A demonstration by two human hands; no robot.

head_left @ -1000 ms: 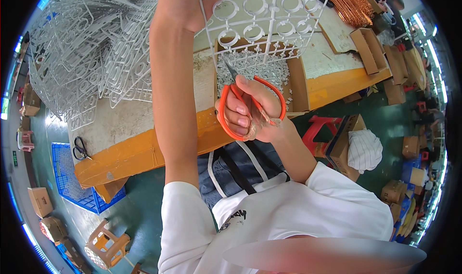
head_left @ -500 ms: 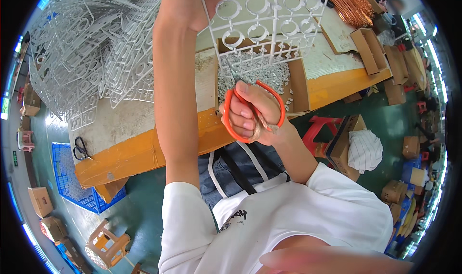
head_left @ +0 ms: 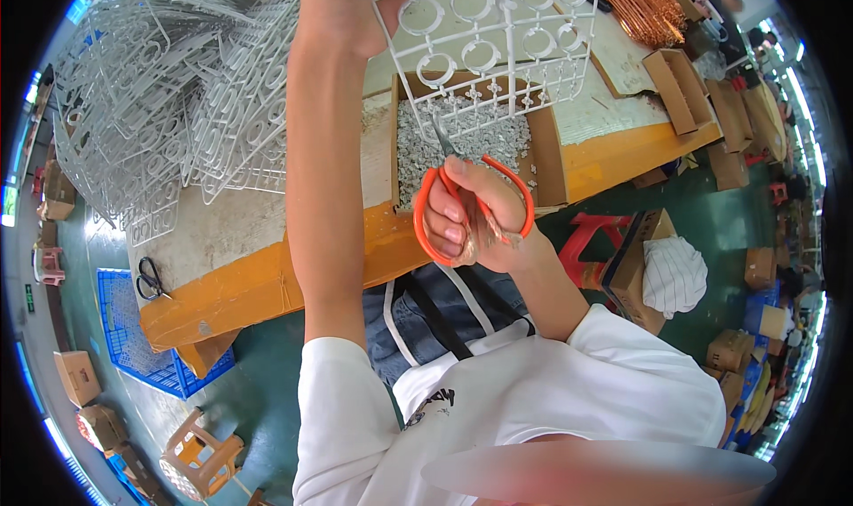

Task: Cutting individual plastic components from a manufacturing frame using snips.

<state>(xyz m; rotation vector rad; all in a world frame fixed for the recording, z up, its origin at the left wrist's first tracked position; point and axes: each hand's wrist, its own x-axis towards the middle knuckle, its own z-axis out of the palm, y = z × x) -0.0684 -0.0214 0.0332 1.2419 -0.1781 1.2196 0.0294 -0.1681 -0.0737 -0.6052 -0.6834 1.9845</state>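
My right hand (head_left: 480, 206) is closed around scissors (head_left: 524, 191) with orange handles. Their narrow metal blades point up at the lower edge of a white plastic sprue (head_left: 509, 39), among its small parts. Rings and small cross-shaped pieces fill this flat grid. My left hand (head_left: 348, 17) reaches up to the top left of the sprue and holds it up; the picture's upper edge cuts off most of its fingers. Below the sprue stands an open cardboard box (head_left: 553, 155) containing many small whitish pieces (head_left: 462, 155).
A large heap of similar sprues (head_left: 169, 88) covers the table's left side. Black-handled scissors (head_left: 149, 279) lie at the table's left corner. Copper-coloured rods (head_left: 644, 8) lie at the back right, near an empty cardboard tray (head_left: 680, 93). A blue crate (head_left: 169, 377) and red stool (head_left: 591, 239) stand below.
The sprue has tilted and shifted slightly. My right hand and its scissors have moved a little right and down, with the blades still at the sprue's lower part.
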